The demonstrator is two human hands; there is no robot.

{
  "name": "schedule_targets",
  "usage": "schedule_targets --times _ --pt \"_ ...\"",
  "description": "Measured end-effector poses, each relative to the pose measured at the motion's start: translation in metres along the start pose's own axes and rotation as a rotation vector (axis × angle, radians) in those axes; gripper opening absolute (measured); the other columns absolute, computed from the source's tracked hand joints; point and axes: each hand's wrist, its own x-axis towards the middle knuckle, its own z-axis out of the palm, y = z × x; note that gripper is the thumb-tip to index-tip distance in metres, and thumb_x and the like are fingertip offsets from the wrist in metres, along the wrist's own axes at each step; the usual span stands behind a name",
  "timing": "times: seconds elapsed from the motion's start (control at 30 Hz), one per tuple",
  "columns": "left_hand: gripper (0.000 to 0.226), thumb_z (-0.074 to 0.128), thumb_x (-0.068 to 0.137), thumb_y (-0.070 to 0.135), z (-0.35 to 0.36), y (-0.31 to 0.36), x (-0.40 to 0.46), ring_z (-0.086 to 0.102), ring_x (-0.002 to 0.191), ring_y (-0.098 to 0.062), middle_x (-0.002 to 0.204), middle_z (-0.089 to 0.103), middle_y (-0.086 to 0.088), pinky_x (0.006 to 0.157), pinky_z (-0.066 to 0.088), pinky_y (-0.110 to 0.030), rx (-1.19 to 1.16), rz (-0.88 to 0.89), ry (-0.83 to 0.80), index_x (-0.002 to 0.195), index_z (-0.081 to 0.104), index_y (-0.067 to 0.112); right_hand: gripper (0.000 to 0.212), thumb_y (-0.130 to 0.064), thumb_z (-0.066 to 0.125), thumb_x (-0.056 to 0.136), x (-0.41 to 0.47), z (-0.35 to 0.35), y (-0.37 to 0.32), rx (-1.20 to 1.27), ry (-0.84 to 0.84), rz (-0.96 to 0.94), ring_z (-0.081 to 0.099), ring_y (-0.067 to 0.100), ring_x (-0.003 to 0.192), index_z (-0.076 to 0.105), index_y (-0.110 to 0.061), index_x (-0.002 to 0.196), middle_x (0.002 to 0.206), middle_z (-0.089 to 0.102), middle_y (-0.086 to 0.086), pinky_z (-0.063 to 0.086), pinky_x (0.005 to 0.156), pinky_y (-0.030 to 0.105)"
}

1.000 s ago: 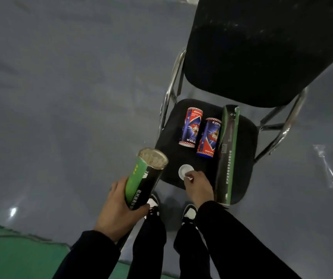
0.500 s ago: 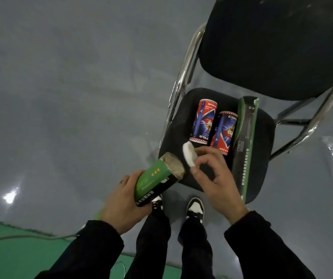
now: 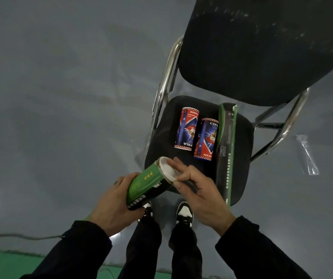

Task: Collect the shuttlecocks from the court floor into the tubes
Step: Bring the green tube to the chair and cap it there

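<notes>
Here both hands meet: left hand (image 3: 115,204) grips green tube (image 3: 147,186); right hand (image 3: 197,190) pinches white cap (image 3: 168,170).

In front of you stands a black chair (image 3: 240,141) on the grey court floor (image 3: 61,97). On its seat lie two short red-and-blue tubes (image 3: 186,128), side by side, and beside them one long green-and-black tube (image 3: 227,150). A clear plastic wrapper (image 3: 307,156) lies on the floor, right of the chair.
</notes>
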Motion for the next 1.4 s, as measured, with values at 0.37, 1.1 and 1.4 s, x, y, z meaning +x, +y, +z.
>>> schedule_targets --times 0.37,1.1,1.4 --pt "0.079 0.079 0.069 0.034 -0.001 -0.008 0.007 0.06 0.095 -0.003 0.115 0.054 0.019 0.073 0.05 -0.016 -0.086 -0.036 -0.088 0.132 0.036 0.055 0.022 -0.005 0.057 0.1 0.01 0.006 -0.002 -0.044 0.046 -0.002 0.041 0.008 0.146 0.057 -0.025 0.092 0.147 0.058 -0.009 0.04 0.117 0.033" --pt "0.077 0.082 0.065 0.039 0.006 0.0 -0.011 0.056 0.095 0.007 0.105 0.057 0.024 0.073 0.045 -0.009 -0.024 -0.006 -0.066 0.132 0.045 0.047 0.01 -0.019 0.048 0.106 -0.012 0.015 0.011 -0.24 0.063 -0.017 0.069 0.002 0.085 0.047 -0.016 0.097 0.149 0.055 -0.013 0.052 0.069 0.02" --pt "0.08 0.079 0.067 0.055 0.033 0.0 -0.018 0.057 0.089 -0.006 0.107 0.055 0.018 0.077 0.048 -0.021 0.081 -0.063 0.01 0.137 0.043 0.039 0.023 -0.027 0.054 0.104 -0.003 0.02 0.016 -0.299 0.129 0.139 0.065 -0.003 0.075 0.043 -0.019 0.085 0.106 0.066 -0.036 0.047 0.062 0.017"
